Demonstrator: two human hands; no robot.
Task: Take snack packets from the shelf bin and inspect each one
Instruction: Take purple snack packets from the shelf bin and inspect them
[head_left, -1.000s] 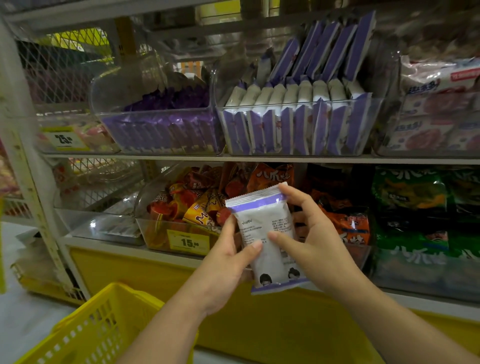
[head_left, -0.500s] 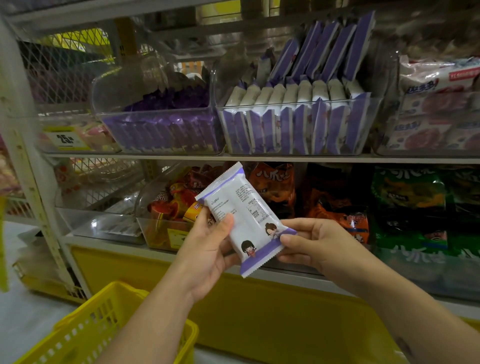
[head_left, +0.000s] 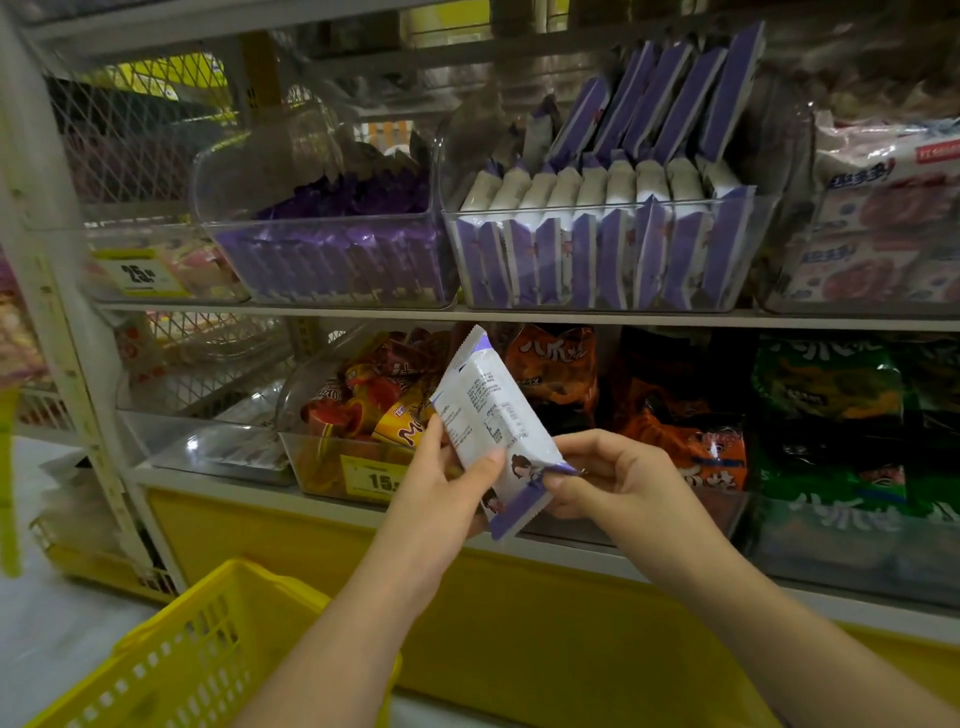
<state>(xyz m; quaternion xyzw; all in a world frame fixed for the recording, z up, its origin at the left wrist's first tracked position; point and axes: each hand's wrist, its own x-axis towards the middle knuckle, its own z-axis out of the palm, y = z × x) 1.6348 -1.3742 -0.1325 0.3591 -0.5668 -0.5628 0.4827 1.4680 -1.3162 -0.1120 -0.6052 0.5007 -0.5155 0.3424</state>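
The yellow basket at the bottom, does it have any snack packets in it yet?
No, the part of the yellow basket in view is empty, and the one white-and-purple packet out of its bin is held between both hands.

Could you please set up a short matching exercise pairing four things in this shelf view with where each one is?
Things:
1. white and purple packet
2. yellow basket
3. clear bin of white and purple packets
4. green packets

Places:
A. lower shelf, far right
B. held tilted between the left hand and the right hand
C. upper shelf, centre
D. bottom left, below the shelves

Pairs: 1-B, 2-D, 3-C, 4-A
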